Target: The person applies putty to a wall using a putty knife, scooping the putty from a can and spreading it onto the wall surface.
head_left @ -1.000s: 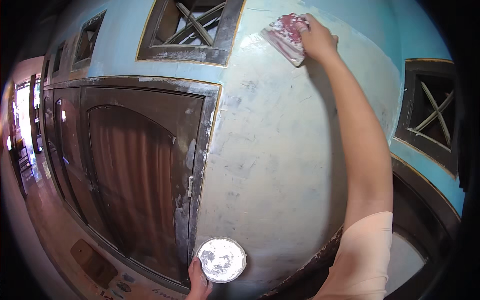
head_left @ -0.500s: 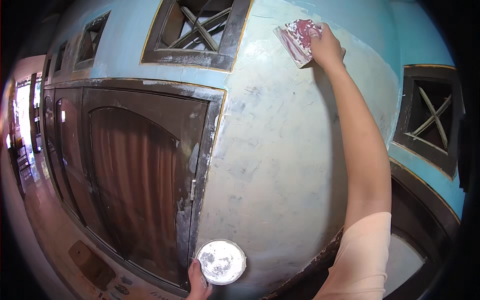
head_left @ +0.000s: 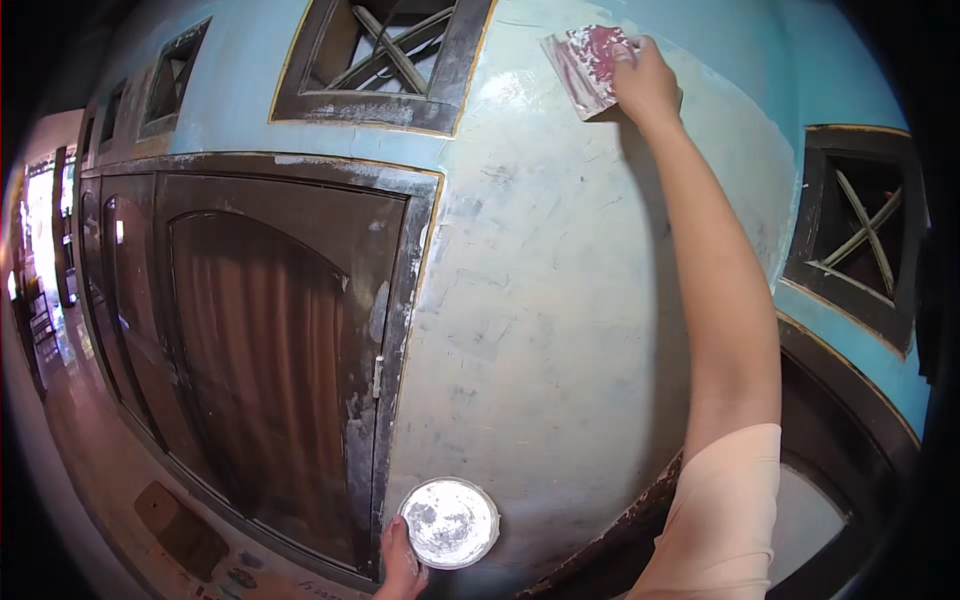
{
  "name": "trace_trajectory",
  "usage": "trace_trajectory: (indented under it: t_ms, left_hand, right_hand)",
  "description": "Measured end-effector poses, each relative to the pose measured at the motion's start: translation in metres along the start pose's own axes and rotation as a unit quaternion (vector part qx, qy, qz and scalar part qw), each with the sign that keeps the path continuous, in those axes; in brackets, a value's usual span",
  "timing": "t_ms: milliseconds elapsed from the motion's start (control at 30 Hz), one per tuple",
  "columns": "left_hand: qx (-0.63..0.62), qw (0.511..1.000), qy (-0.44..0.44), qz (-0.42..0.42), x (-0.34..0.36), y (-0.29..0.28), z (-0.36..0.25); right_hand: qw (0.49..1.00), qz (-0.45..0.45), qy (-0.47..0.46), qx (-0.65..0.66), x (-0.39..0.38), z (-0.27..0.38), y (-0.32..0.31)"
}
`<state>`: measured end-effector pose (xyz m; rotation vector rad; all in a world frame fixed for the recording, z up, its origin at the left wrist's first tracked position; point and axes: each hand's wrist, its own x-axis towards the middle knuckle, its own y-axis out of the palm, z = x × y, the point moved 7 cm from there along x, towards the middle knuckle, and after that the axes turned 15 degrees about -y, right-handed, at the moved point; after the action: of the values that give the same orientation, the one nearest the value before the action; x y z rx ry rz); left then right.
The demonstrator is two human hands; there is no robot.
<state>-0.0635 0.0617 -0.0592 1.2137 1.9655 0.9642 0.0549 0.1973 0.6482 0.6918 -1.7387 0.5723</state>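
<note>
High on the wall (head_left: 540, 290), my right hand (head_left: 648, 82) grips a red putty knife (head_left: 590, 70) with a broad blade, smeared with white. The blade lies against or very near the whitish coated patch, close to where blue paint begins; exact contact is hard to make out. Down low, my left hand (head_left: 402, 562) holds a round tub (head_left: 450, 522) by its left side, the thumb on the rim. White paste with greyish spots shows inside it. Grey smudges mark the coated wall between my two hands.
On the left stands a dark wooden door (head_left: 270, 350) with a curtain behind its pane. Above it is a vent opening (head_left: 385, 55) with crossed bars; another vent (head_left: 862, 215) is at the right. A brown object (head_left: 180, 530) lies on the floor.
My right hand and the putty knife have shifted slightly left and up in the picture. The tub sits a little further right. The view itself has moved slightly.
</note>
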Motion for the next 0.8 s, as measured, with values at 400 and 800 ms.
trace_trajectory:
  t_ms: [400,800]
  left_hand:
    - [0.007,1.000,-0.010,0.005,-0.002,0.004,0.003]
    - [0.000,0.999,-0.035,0.000,-0.003,0.018,-0.002]
  right_hand:
    - [0.992,0.081,-0.017,-0.091,-0.018,-0.001,0.011]
    - [0.949,0.203,-0.154,0.187,-0.070,0.057,-0.014]
